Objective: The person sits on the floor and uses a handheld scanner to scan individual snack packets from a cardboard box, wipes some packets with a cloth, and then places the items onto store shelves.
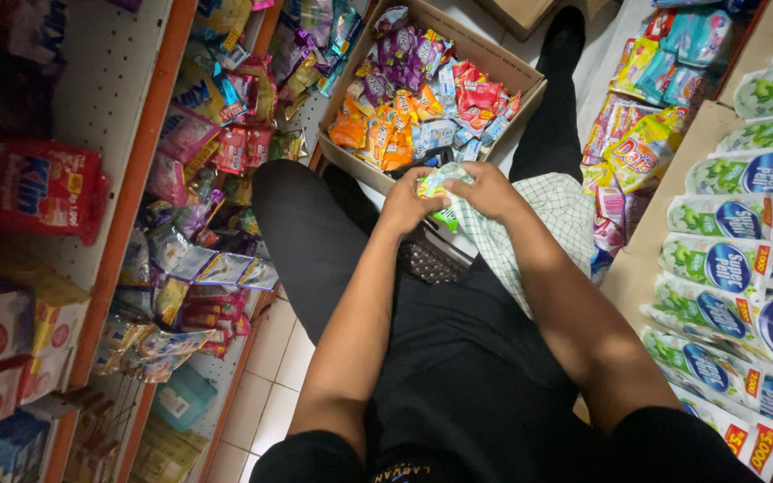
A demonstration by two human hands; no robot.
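One small green and white packet (437,183) is pinched between two hands, above the lap. The left hand (404,204) is closed on its left end, and the right hand (487,190) on its right. One checked cloth (543,219) is draped beside them. Just past the hands, one cardboard box (503,61) is filled with orange, red, blue and purple packets, too many to count.

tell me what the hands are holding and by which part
Both the left hand and the right hand grip a small green-and-white plastic sachet, one at each end; its lower part is hidden.
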